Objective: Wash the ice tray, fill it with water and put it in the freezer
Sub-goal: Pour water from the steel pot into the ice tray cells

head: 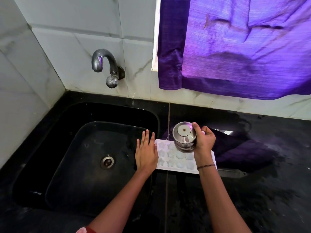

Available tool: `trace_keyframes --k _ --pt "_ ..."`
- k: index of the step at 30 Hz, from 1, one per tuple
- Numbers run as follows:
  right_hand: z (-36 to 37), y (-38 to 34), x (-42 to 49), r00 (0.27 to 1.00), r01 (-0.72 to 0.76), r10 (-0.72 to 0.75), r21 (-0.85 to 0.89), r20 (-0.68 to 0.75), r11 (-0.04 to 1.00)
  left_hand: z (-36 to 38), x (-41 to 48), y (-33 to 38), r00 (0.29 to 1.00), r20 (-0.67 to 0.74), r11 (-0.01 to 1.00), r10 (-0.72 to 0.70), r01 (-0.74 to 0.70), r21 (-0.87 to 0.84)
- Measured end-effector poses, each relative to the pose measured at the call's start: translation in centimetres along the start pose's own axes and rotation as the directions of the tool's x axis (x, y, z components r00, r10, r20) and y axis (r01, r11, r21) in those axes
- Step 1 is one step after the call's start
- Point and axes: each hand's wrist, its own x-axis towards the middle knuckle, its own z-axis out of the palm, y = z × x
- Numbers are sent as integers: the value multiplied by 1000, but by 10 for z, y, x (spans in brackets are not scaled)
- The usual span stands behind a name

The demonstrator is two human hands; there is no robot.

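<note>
Black worktop (252,190) and sink (50,148) are seen under a wall tap (104,63). The ice tray (170,158) is laid flat on the worktop just beside the sink's right rim, steadied at its left edge by the left hand (146,153), grip wide, fingers straight. A steel pot (185,138) is held tipped over the tray's far end in the curled grip of the right hand (204,140). Filling is judged to be in hand; next, the pot must be set down and the tray lifted level.

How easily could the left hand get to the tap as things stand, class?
Probably easily: the left hand lies flat at the ice tray's edge, holding nothing, and only the open sink separates it from the tap.
</note>
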Motion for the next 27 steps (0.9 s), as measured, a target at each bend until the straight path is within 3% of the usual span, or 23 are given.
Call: trace_keyframes --k 9,27 --pt "-15 -7 2 1000 0 0 7 -22 1000 8 -10 2 997 79 1000 21 -21 -3" --pt "-25 -4 7 994 90 -97 -144 -41 985 13 -11 1 996 83 1000 -22 23 -12"
